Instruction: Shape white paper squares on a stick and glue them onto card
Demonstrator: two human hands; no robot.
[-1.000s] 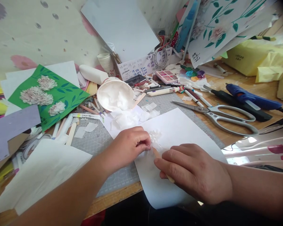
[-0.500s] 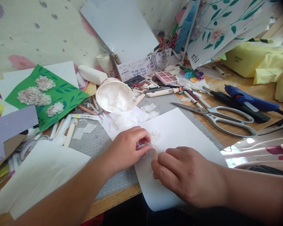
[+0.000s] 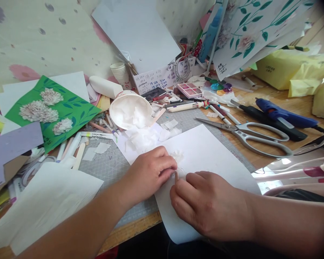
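My right hand point(image 3: 207, 205) is closed around a slim wooden stick point(image 3: 176, 176), whose tip points up toward my left fingers. My left hand point(image 3: 152, 169) pinches a thin white scrap at that tip, apparently tissue paper point(image 3: 181, 173); the fingers hide most of it. Both hands are over a white sheet of paper point(image 3: 205, 151). Just beyond the fingertips, a small crumpled white tissue tuft point(image 3: 177, 155) sits on the sheet. Cut tissue squares point(image 3: 142, 139) lie in a pile behind my left hand, in front of a tipped paper tub point(image 3: 131, 109) with more white tissue inside.
Large scissors point(image 3: 248, 135), a black-handled cutter point(image 3: 280, 126) and a blue glue gun point(image 3: 286, 113) lie on the right. At left is a green card with paper flowers point(image 3: 51, 111). Pens and a pink palette point(image 3: 189, 90) crowd the back. A grey cutting mat point(image 3: 116, 172) lies underneath.
My left fingers have closed in tighter at the stick's tip, shifting slightly right. My right hand has moved a little left and down, and more of the stick shows.
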